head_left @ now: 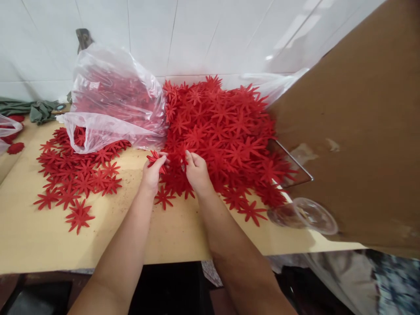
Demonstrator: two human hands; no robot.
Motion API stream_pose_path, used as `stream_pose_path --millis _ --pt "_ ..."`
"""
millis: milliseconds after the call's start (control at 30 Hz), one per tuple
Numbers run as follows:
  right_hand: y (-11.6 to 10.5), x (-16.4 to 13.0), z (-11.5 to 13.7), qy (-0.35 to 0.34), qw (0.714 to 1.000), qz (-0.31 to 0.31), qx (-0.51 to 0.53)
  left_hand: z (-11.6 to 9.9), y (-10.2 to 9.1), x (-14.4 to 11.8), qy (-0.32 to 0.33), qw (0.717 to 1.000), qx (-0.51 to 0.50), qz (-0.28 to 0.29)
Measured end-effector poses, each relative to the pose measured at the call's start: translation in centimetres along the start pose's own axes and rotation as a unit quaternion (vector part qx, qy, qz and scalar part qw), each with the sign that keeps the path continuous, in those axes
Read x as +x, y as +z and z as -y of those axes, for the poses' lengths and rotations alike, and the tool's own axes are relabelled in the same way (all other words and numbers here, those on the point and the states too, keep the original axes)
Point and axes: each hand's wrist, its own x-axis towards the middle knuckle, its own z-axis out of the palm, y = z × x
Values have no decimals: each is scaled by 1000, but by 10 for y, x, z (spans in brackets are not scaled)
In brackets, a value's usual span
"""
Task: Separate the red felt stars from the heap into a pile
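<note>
My left hand (153,170) is closed on a small bunch of red flower-shaped cutouts (156,160) with narrow pointed petals. Close by on its right, my right hand (197,170) pinches a red flower cutout (180,155), which blends into the pile behind it. Both hands are at the front left edge of a large heap of the same cutouts (219,127). A single loose cutout (164,197) lies on the table just below the hands. To the left, a second, flatter pile of red cutouts (82,177) spreads over the tabletop.
A clear plastic bag (114,96) full of red pieces stands against the tiled wall. On the right a big cardboard sheet (354,131) rises beside a clear plastic tub (315,216). Green cloth (41,109) lies at the back left of the table (131,232).
</note>
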Motion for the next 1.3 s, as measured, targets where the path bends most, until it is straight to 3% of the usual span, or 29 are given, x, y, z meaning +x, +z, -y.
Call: stream_pose_path --millis 100,300,433,500,633,767,1167,1300 --pt "2 -4 5 14 1000 -9 -14 1 1 -1 23 999 26 8" --pt "7 -11 12 -12 1000 9 -24 0 6 -8 -7 996 25 79" --pt "10 -11 11 -44 997 -48 -29 3 8 -9 -8 994 31 104" --pt "10 -10 12 -29 998 -57 -2 6 7 -7 -8 995 43 86" --pt "8 -9 14 23 994 35 105 11 4 -1 7 998 57 3" --pt "5 -8 11 46 984 111 135 12 0 3 30 998 45 -20" --pt "4 -5 5 29 998 -37 38 9 7 -6 24 996 58 60" --pt "6 -6 8 46 992 -5 120 12 7 -5 9 996 61 66"
